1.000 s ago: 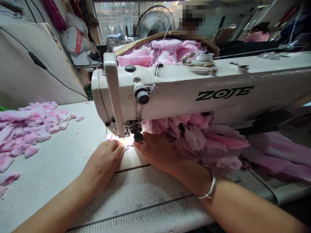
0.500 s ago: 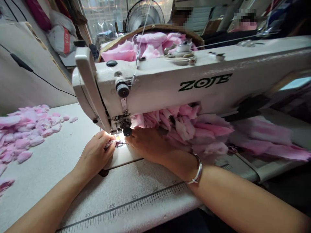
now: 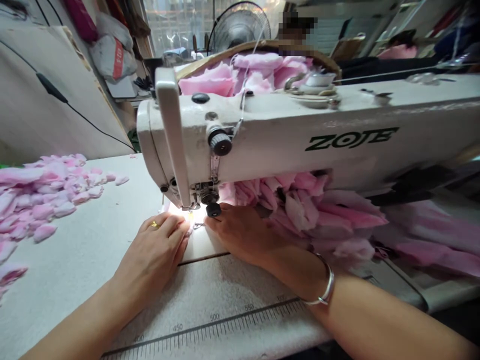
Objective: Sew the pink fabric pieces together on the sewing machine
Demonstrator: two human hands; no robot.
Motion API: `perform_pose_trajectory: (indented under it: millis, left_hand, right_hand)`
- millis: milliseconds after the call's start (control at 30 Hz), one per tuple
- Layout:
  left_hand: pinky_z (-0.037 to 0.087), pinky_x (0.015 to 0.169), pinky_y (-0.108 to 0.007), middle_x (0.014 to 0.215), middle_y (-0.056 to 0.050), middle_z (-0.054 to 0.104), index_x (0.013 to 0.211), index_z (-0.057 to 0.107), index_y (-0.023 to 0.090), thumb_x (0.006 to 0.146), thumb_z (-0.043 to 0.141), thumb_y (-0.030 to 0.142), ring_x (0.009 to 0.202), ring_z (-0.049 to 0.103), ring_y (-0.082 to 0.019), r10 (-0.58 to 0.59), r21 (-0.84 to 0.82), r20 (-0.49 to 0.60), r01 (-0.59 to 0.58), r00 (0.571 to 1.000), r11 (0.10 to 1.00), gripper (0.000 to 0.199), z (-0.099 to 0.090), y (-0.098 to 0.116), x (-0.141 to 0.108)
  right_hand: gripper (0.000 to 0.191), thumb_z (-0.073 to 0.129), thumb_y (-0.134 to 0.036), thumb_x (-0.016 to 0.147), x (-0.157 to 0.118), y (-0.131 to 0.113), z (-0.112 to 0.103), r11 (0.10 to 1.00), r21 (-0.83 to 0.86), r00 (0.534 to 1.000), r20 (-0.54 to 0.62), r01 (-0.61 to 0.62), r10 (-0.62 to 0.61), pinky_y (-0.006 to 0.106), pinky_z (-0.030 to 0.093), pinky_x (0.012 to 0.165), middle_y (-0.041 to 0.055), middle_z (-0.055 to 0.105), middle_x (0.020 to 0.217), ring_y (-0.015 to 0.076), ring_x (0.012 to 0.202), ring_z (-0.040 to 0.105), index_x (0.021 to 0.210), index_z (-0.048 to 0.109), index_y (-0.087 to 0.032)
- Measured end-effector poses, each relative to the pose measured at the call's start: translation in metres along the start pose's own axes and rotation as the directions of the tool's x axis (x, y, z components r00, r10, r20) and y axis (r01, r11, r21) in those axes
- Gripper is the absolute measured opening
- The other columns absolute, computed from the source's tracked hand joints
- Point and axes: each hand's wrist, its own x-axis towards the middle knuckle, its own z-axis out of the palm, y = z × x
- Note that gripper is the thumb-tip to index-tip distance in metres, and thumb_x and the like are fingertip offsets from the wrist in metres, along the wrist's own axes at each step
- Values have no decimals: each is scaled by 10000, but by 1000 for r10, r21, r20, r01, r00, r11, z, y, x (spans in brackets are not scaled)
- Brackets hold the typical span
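A white sewing machine (image 3: pixel 270 145) stands over the table, its lamp lighting the needle area. Just left of the needle, my left hand (image 3: pixel 157 250), with a ring, has its fingers pressed together on a small piece of pink fabric (image 3: pixel 190 231), mostly hidden. My right hand (image 3: pixel 243 232) is right of the needle under the machine head, fingers curled and their tips partly hidden behind a black knob (image 3: pixel 213 209); what they hold cannot be made out. Bunched pink fabric (image 3: pixel 300 205) lies behind and beside my right hand, under the machine arm.
Loose pink petal pieces (image 3: pixel 45 195) are piled on the table (image 3: pixel 101 235) at the left. Behind the machine are a basket of pink fabric (image 3: pixel 221 80), a fan (image 3: pixel 240 25) and people partly in view. A ruler scale runs along the front edge.
The view has shifted, so the machine appears further right. My left hand has turned flatter, showing its back and ring, with its fingers more extended. My right hand stays beside the needle.
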Motion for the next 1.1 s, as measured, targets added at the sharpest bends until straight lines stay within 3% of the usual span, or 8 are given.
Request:
perform_pose_trajectory:
  millis: [133, 300, 700, 1100]
  left_hand:
    - [457, 896, -456, 1092, -97, 571, 1093, 560, 149, 934, 426, 230, 1050, 497, -263, -25, -49, 2, 25, 1000, 998, 223, 8, -3, 3]
    - [453, 926, -423, 1103, -91, 563, 1135, 517, 145, 918, 454, 195, 1040, 503, -231, -43, -165, -32, 37, 999, 986, 232, 6, -5, 2]
    - [475, 880, -444, 1138, -114, 566, 1180, 503, 145, 911, 447, 189, 1047, 509, -262, -33, -118, -10, 31, 999, 992, 278, 7, 2, -2]
    - [468, 918, -459, 1129, -120, 553, 1143, 493, 134, 915, 446, 175, 1082, 488, -263, -51, -162, -41, 44, 998, 986, 236, 7, 2, -1]
  right_hand:
    - [215, 468, -61, 860, 4, 1, 4, 999, -31, 996, -84, -6, 4, 297, 257, 473, 45, 578, 676, 179, 657, 502, 770, 615, -190]
    - [209, 462, -74, 868, 6, 2, 5, 999, -39, 995, -103, -20, 16, 297, 198, 453, 44, 562, 662, 172, 636, 485, 760, 602, -186]
    - [196, 468, -58, 856, 6, 3, 7, 998, -48, 994, -109, -32, 27, 292, 291, 526, 42, 573, 678, 162, 664, 494, 763, 593, -177]
    - [117, 506, -121, 878, -8, 2, -5, 998, -58, 1000, -31, 0, -2, 304, 334, 524, 48, 614, 828, 196, 752, 544, 898, 602, -185]
